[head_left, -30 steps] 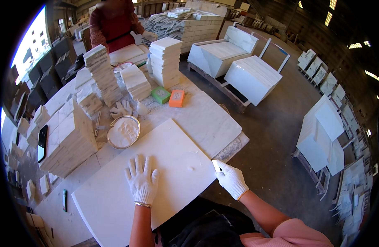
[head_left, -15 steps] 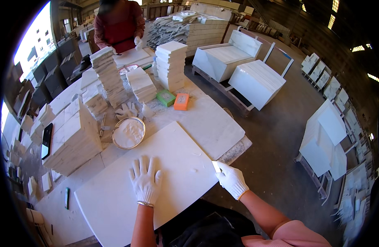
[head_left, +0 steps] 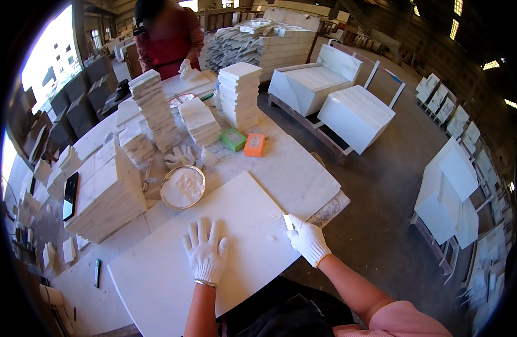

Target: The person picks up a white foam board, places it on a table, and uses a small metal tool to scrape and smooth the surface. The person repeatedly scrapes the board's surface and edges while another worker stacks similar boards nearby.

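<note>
A large white stone slab (head_left: 174,264) lies at a slant on the work table in front of me. My left hand (head_left: 207,253), in a white knit glove, rests flat on it with fingers spread. At the slab's right edge, my gloved right hand (head_left: 308,241) is closed around a small pale flat block (head_left: 288,222). Its fingertips are partly hidden behind the block and glove. White crumbs (head_left: 271,238) lie on the slab close to the right hand. Beyond the slab stands a round metal-rimmed bowl (head_left: 183,188) of white powder.
Green (head_left: 234,139) and orange (head_left: 254,145) boxes sit past the slab. Stone tile stacks (head_left: 239,95) crowd the far table, with a phone (head_left: 71,195) on a left block. A co-worker (head_left: 168,42) stands opposite. Slabs on pallets (head_left: 357,118) stand to the right.
My right hand with the pale block has moved a little up and inward along the slab's right edge. My left hand stays flat in place. The whole view has shifted slightly.
</note>
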Available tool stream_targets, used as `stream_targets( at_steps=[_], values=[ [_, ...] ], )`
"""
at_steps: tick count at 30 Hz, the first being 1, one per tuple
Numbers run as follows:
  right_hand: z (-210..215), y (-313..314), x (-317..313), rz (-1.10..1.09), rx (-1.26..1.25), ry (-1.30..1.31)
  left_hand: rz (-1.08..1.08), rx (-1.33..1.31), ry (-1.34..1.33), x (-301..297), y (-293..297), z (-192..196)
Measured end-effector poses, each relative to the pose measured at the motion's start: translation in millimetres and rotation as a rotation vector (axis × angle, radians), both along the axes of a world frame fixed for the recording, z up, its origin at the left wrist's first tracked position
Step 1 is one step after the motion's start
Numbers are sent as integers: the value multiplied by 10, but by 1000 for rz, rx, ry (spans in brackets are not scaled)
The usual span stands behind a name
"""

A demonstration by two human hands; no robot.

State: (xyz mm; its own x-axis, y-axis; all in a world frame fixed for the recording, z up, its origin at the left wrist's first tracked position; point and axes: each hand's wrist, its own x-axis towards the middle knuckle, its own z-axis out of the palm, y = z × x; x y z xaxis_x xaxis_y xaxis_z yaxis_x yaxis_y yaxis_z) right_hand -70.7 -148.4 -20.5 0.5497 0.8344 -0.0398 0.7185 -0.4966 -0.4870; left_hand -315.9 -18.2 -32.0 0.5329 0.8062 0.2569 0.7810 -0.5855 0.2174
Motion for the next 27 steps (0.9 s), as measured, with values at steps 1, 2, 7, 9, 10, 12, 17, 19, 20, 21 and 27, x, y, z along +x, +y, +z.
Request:
stream_targets(
  at_steps=[1,2,7,9,10,12,17,19,20,21,27],
  values=[
    [-17,31,14,-7,-25,-18,-2,-7,1,8,2,15],
    [-15,55,15,-2,-16,-22,3,-15,1,5,0,19],
    [-23,151,4,5,1,-16,7,-13,-5,-9,5,21],
    [-66,156,17,-3,18,11,5,-30,2,1,5,27],
    [-83,160,23,-6,27,24,4,-47,5,3,5,44],
    [-70,181,9,12,65,-12,0,-72,14,10,3,80],
    [-155,247,38,23,118,63,-5,-92,22,28,-3,123],
    [-254,254,71,23,211,208,-13,-92,21,40,-9,123],
    [-198,296,43,28,150,189,-11,-93,25,25,-7,113],
    [-65,357,-1,35,91,170,-6,-74,22,10,-4,94],
    [26,546,-54,66,-15,303,-3,-33,20,40,-4,56]
  ],
)
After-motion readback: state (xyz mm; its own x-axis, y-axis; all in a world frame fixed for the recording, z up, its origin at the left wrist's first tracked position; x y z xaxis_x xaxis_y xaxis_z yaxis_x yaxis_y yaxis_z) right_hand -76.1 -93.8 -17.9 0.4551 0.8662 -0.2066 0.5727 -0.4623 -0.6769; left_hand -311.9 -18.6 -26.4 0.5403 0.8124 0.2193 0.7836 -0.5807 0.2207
